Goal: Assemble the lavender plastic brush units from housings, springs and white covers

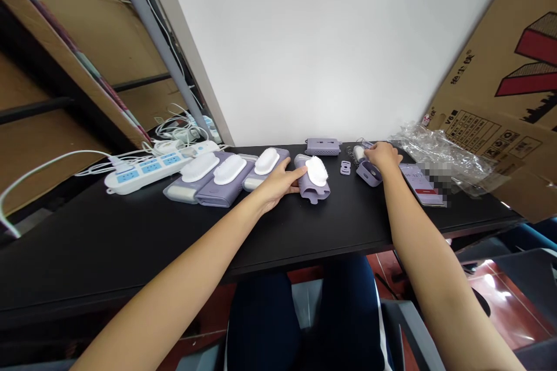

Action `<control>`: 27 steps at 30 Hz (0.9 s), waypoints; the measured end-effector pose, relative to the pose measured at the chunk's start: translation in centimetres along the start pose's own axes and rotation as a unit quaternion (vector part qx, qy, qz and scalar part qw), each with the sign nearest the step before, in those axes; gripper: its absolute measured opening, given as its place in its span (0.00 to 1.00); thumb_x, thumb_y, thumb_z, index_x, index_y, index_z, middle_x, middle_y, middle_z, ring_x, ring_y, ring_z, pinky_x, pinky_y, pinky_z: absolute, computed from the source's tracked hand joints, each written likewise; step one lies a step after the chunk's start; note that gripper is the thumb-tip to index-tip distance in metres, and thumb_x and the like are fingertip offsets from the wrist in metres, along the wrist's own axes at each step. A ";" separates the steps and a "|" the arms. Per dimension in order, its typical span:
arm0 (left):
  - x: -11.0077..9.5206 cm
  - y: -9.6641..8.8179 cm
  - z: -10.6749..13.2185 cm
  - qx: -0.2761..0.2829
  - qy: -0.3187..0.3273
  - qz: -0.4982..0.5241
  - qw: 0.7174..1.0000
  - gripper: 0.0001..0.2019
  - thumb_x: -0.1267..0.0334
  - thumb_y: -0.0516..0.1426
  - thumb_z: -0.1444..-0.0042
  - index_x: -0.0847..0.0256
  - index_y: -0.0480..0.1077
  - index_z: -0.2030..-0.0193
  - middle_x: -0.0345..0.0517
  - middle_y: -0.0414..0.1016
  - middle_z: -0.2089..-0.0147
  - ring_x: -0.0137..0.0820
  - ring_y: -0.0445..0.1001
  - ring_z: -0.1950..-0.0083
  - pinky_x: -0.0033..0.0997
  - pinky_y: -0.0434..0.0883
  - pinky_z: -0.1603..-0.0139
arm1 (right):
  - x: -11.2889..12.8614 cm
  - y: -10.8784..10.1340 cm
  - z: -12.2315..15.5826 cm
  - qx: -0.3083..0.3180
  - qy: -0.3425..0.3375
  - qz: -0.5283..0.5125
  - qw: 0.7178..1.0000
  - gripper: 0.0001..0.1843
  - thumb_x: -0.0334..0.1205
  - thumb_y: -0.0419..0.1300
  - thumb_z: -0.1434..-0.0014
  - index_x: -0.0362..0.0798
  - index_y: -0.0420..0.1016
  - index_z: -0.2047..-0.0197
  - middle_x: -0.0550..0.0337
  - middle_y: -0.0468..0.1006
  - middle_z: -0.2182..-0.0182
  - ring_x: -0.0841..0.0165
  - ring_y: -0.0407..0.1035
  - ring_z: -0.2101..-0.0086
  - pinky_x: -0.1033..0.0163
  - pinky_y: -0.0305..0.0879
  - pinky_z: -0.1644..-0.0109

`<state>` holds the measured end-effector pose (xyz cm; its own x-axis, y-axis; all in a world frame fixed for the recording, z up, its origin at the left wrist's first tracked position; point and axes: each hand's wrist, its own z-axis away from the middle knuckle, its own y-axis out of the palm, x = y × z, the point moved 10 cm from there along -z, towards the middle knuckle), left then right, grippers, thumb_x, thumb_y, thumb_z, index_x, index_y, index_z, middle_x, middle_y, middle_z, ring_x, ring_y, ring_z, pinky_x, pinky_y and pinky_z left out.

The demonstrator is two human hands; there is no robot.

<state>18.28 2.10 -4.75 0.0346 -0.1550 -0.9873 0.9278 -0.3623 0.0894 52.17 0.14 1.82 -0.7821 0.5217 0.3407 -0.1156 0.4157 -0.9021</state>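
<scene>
My left hand (274,186) lies flat on the black table (130,232), its fingertips against a lavender silicone sleeve (312,192) topped by a white pad (317,171). My right hand (383,157) curves over a small white roller (359,154), which it partly hides. Just below that hand sits a lavender cup-shaped piece (369,173). Left of my left hand stand several lavender cases with white oval pads (228,177). A small lavender clip (345,167) lies between my hands, and a lavender box (322,146) stands behind them.
A white power strip (152,171) with tangled white cables lies at the table's left. On the right are a crumpled plastic bag (439,157), a lavender printed card (415,181) and a large cardboard box (491,87). A white wall (326,40) rises behind the table.
</scene>
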 end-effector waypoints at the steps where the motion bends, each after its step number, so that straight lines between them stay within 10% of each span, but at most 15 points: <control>1: 0.1 -0.3 -0.2 -0.009 0.008 -0.011 1.000 0.43 0.55 0.68 0.39 0.56 0.54 0.22 0.58 0.80 0.42 0.39 0.83 0.49 0.42 0.81 0.46 | 0.1 -0.5 0.2 -0.006 0.012 -0.014 1.000 0.16 0.44 0.60 0.38 0.49 0.82 0.50 0.42 0.83 0.47 0.47 0.74 0.45 0.43 0.65 0.41; 8: -1.2 -1.3 -0.6 -0.042 0.083 -0.115 0.989 0.32 0.53 0.66 0.39 0.54 0.68 0.29 0.63 0.66 0.26 0.46 0.67 0.25 0.50 0.64 0.26 | 4.9 -3.0 3.4 0.006 -0.088 -0.069 0.994 0.19 0.39 0.49 0.32 0.52 0.78 0.45 0.47 0.84 0.48 0.51 0.76 0.48 0.53 0.66 0.49; 14: -3.1 -1.4 0.3 -0.077 0.119 -0.100 0.985 0.22 0.57 0.63 0.39 0.56 0.75 0.39 0.59 0.72 0.31 0.44 0.71 0.30 0.45 0.72 0.35 | 7.2 0.9 6.6 0.156 -0.106 0.108 0.976 0.21 0.39 0.54 0.31 0.46 0.80 0.40 0.40 0.80 0.40 0.47 0.76 0.42 0.50 0.68 0.44; 27: -3.6 -1.8 0.7 -0.096 0.133 -0.055 0.985 0.16 0.47 0.62 0.38 0.53 0.78 0.50 0.47 0.77 0.40 0.36 0.76 0.43 0.29 0.74 0.54 | 10.1 1.4 8.7 0.089 -0.146 0.111 0.979 0.27 0.42 0.54 0.29 0.39 0.70 0.32 0.31 0.74 0.38 0.49 0.77 0.44 0.50 0.71 0.45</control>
<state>16.22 2.72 -1.28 0.0024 0.1304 -0.9915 0.9837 -0.1788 -0.0212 38.81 -0.47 1.69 -0.9391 0.3378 0.0634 -0.0070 0.1657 -0.9861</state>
